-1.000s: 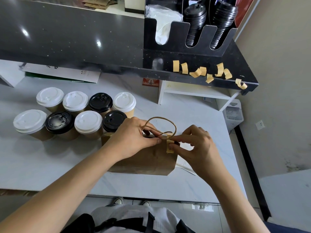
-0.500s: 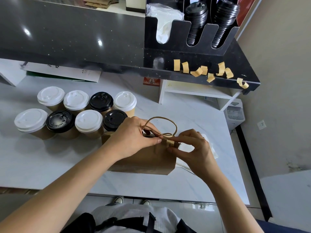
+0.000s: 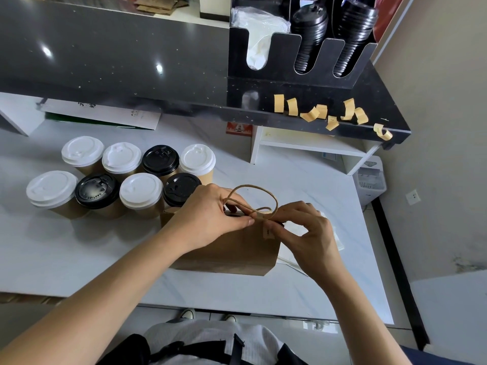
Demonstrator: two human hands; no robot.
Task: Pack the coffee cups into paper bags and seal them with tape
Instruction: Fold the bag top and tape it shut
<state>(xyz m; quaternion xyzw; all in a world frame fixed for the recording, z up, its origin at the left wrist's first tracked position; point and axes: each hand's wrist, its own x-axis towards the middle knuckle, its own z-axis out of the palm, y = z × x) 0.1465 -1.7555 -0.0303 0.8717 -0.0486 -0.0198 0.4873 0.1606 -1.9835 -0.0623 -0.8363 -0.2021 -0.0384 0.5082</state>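
A brown paper bag (image 3: 232, 248) is standing on the white marbled worktop (image 3: 79, 254), at about 5 o'clock from the cluster of cups. The left hand (image 3: 208, 217) is sitting over the bag's top edge at its 10 o'clock corner, fingers curled and pinching the rim together where the twisted paper handles (image 3: 253, 198) are looping up. The right hand (image 3: 305, 230) is sitting at the bag's 2 o'clock corner, thumb and forefinger clamping a short strip of tan tape (image 3: 267, 227) against the top of the bag, the strip folding over the rim and running down the front face. The two hands are nearly touching, with the tape between them.

The bag is plain kraft brown, creased, its front face tilting toward the viewer; what is inside it cannot be told.

Eight lidded coffee cups (image 3: 123, 180) are standing in two rows of four at the bag's 10 o'clock, five with white lids and three with black, the nearest black-lidded one touching or just behind the left hand. Loose tape pieces (image 3: 319, 113) are sticking along the edge of the dark shelf (image 3: 131, 61) at 12 o'clock, curling off it.
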